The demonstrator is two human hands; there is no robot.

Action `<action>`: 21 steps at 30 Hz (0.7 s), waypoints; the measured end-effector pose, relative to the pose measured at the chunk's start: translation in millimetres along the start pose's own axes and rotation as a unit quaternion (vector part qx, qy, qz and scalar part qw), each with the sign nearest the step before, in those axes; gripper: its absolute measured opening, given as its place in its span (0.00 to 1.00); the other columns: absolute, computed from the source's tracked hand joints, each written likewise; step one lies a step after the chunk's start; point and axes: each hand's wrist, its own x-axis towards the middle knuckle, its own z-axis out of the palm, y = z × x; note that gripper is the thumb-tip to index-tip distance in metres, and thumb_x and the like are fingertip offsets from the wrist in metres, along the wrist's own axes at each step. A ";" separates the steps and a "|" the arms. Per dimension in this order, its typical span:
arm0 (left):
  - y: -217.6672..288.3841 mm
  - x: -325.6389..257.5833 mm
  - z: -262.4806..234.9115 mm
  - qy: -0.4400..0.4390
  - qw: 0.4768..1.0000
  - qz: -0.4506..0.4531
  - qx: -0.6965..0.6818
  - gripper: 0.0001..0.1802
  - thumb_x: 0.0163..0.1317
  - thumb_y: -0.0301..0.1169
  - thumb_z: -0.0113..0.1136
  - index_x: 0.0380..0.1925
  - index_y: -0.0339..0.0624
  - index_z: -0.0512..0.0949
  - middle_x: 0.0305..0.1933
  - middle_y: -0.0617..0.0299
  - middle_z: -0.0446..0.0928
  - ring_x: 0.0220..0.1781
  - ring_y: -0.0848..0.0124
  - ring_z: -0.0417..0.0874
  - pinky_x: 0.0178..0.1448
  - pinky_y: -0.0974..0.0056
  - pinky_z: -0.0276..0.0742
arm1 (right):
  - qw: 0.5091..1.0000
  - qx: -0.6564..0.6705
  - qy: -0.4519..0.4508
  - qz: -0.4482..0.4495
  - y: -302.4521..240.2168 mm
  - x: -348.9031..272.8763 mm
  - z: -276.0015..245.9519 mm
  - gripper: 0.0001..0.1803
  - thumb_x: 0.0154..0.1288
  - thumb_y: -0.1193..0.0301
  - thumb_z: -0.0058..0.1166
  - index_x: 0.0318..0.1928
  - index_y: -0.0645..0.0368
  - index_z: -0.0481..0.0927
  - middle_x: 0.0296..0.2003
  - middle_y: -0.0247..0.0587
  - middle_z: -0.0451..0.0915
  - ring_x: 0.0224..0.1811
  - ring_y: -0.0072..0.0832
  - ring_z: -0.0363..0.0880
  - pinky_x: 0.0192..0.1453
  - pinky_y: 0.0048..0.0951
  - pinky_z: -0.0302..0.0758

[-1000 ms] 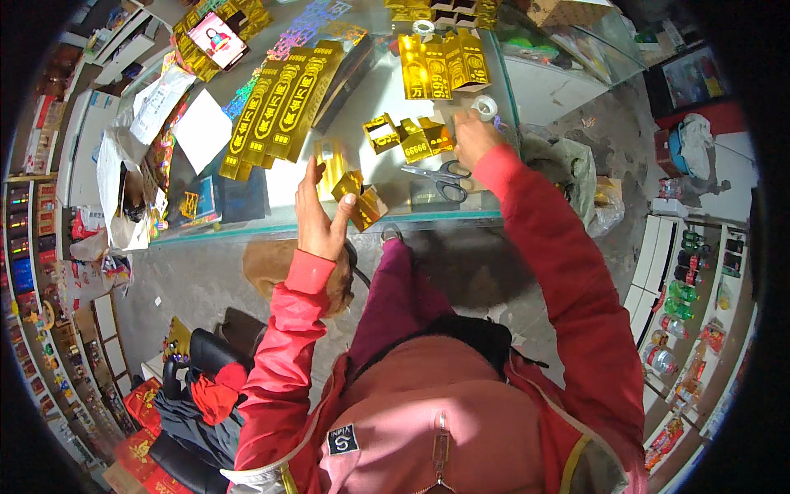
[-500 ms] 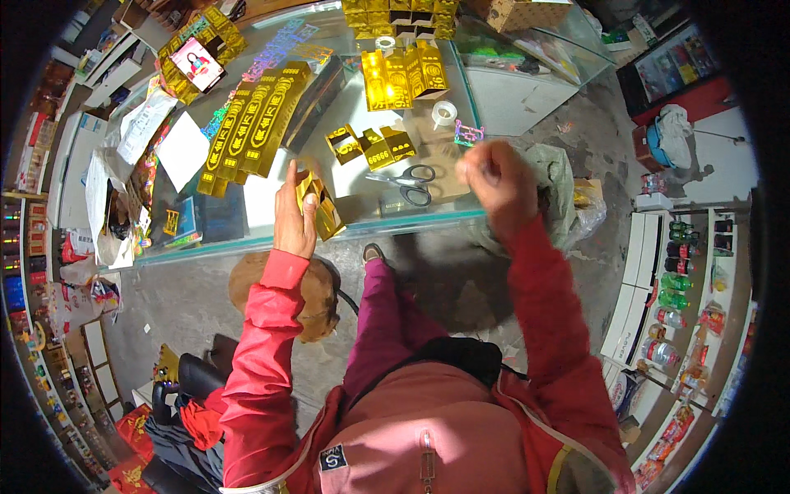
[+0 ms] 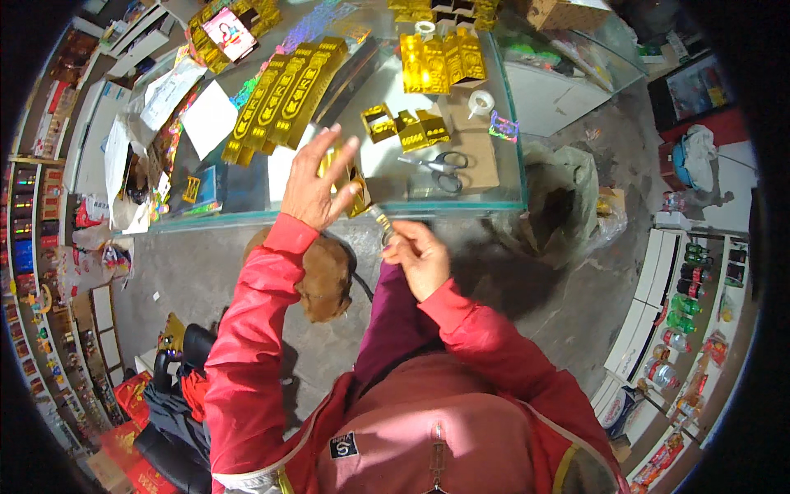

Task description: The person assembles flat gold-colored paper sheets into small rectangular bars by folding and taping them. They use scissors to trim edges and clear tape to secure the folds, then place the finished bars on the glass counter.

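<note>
My left hand (image 3: pixel 319 179) is over the front edge of the glass counter, its fingers spread. Beneath and beside those fingers is a small folded gold card box (image 3: pixel 357 196), partly hidden by them. My right hand (image 3: pixel 421 259) is in front of the counter edge with thumb and fingertips pinched. From the pinch a short shiny strip (image 3: pixel 381 219), apparently clear tape, reaches up to the box's near end. Black-handled scissors (image 3: pixel 445 169) lie to the right of the box. Behind them stand small open gold card pieces (image 3: pixel 415 130).
Long gold card strips (image 3: pixel 284 103) lie at left beside white paper (image 3: pixel 208 120). Gold boxes (image 3: pixel 442 62) and a tape roll (image 3: pixel 480 103) are farther back. A plastic bag (image 3: pixel 568 193) hangs by the counter's right corner. A brown furry stool (image 3: pixel 322 280) stands below.
My right hand has come down and left from the counter's right side to the gold box. My left hand's fingers have spread over the box. The whole view has shifted slightly.
</note>
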 end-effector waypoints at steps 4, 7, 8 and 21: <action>-4.3 14.6 12.9 -0.061 0.995 0.074 0.003 0.23 0.57 0.42 0.58 0.52 0.51 0.73 0.65 0.52 0.60 0.63 0.51 0.64 0.64 0.48 0.60 | 0.993 -0.113 -0.038 0.019 9.6 9.9 8.1 0.11 0.65 0.81 0.47 0.47 0.65 0.74 0.33 0.39 0.79 0.29 0.22 0.80 0.34 0.24 0.80; -3.0 9.5 31.8 -0.074 0.996 -0.007 -0.039 0.15 0.57 0.35 0.58 0.40 0.38 0.73 0.61 0.48 0.63 0.55 0.49 0.69 0.60 0.51 0.64 | 0.984 -0.166 -0.069 -0.009 8.2 14.5 3.8 0.11 0.64 0.82 0.46 0.47 0.65 0.75 0.28 0.38 0.79 0.26 0.20 0.79 0.31 0.22 0.79; -3.1 7.0 37.7 -0.047 0.997 -0.034 -0.046 0.15 0.58 0.34 0.58 0.41 0.37 0.72 0.61 0.46 0.63 0.54 0.48 0.69 0.59 0.51 0.64 | 0.979 -0.187 -0.078 0.013 6.8 16.2 0.3 0.11 0.63 0.81 0.47 0.46 0.65 0.75 0.29 0.38 0.79 0.25 0.19 0.78 0.29 0.22 0.78; 9.0 0.1 58.8 -0.122 0.980 -0.118 0.107 0.34 0.66 0.55 0.39 0.67 0.53 0.56 0.73 0.55 0.48 0.74 0.52 0.45 0.73 0.46 0.41 | 0.928 -0.359 -0.089 -0.038 -4.2 33.1 -12.0 0.09 0.65 0.72 0.47 0.33 0.62 0.79 0.19 0.36 0.74 0.22 0.24 0.71 0.30 0.25 0.69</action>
